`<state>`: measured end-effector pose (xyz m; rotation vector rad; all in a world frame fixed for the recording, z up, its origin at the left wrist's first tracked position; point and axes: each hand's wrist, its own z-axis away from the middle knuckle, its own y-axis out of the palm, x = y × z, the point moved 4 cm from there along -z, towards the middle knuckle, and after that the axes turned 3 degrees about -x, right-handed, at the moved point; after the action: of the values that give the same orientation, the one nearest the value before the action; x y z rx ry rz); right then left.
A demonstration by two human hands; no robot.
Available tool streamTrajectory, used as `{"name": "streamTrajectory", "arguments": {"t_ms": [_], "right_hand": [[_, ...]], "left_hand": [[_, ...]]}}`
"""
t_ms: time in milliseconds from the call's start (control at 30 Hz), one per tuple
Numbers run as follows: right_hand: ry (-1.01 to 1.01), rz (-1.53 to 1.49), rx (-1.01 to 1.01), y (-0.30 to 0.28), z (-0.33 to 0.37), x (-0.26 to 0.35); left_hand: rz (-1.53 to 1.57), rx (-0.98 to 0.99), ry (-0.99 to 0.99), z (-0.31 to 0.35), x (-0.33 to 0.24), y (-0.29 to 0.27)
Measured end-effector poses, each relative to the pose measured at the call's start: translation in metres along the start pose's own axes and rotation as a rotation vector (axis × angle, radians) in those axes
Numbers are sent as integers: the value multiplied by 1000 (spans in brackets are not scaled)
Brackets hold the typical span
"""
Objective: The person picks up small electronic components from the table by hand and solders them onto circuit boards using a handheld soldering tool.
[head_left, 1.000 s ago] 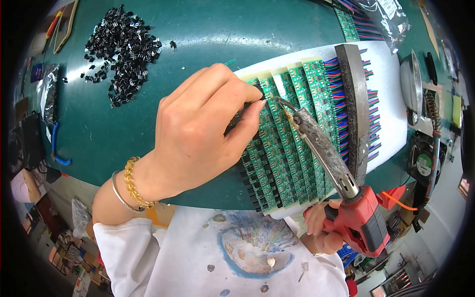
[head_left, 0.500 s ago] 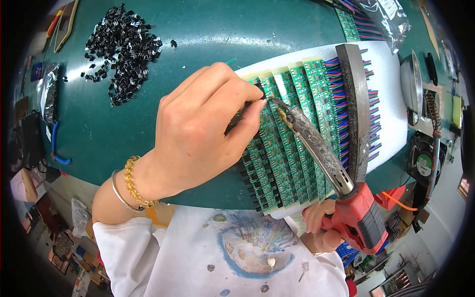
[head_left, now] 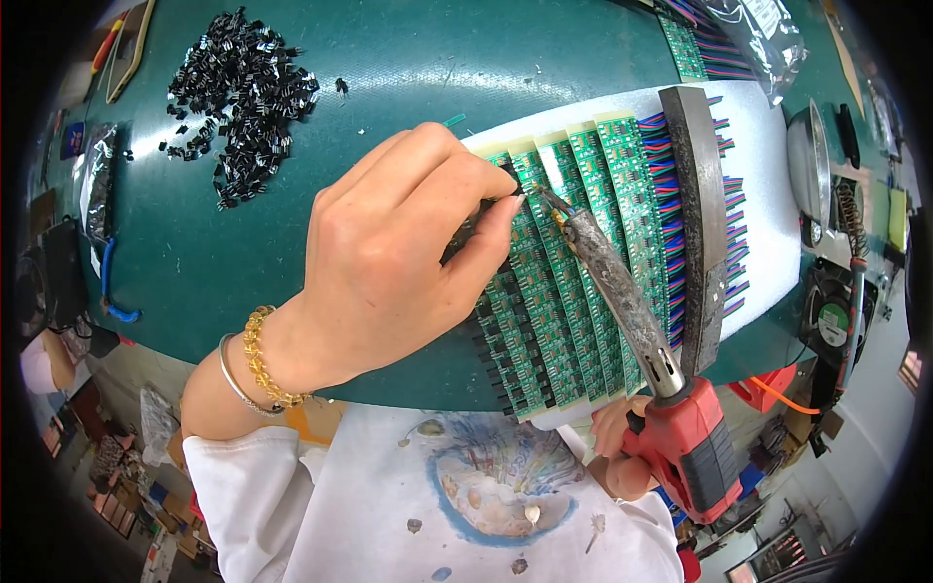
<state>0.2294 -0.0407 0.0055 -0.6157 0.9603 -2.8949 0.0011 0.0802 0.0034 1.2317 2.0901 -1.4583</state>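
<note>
Overlapping rows of green circuit boards [head_left: 562,282] lie on a white foam sheet [head_left: 768,209], just right of the left hand [head_left: 389,243]. That hand's thumb and forefinger pinch a small black part [head_left: 512,188], largely hidden by the fingers. The right hand [head_left: 627,476] grasps the red handle of a soldering iron [head_left: 622,277], whose tip points at the boards just beside the left fingertips; whether it touches metal cannot be told. A slip could burn those fingertips; an unsteady pinch could tilt the part; lingering heat could bridge neighbouring pads (the rows are closely packed). Farther right, a metal bar [head_left: 702,233] crosses coloured wires [head_left: 664,209]; if nudged, it could shift the rows.
</note>
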Motion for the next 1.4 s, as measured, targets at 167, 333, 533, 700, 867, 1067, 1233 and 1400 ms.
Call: {"name": "streamTrajectory", "arguments": {"t_ms": [167, 333, 533, 700, 867, 1067, 1233, 1400], "right_hand": [[-95, -389, -136, 35, 0, -20], [-222, -1146, -658, 51, 26, -47], [-443, -1218, -1172, 22, 42, -51], [-475, -1030, -1655, -19, 53, -72], [70, -909, -1807, -52, 37, -129], [-700, -1291, -1358, -20, 46, -39], [-558, -1109, -855, -12, 24, -33], [-386, -796, -326, 10, 11, -34]], "left_hand": [[-25, -9, -19, 5, 2, -2], [-2, 3, -22, -3, -2, 1], [8, -11, -43, -5, -6, -1], [23, -10, -66, 4, -2, -4], [45, -34, -59, 6, 3, -6], [47, -10, -22, -3, -1, 2], [24, -29, -5, -1, -1, 1], [28, -46, 0, 3, 4, 1]]}}
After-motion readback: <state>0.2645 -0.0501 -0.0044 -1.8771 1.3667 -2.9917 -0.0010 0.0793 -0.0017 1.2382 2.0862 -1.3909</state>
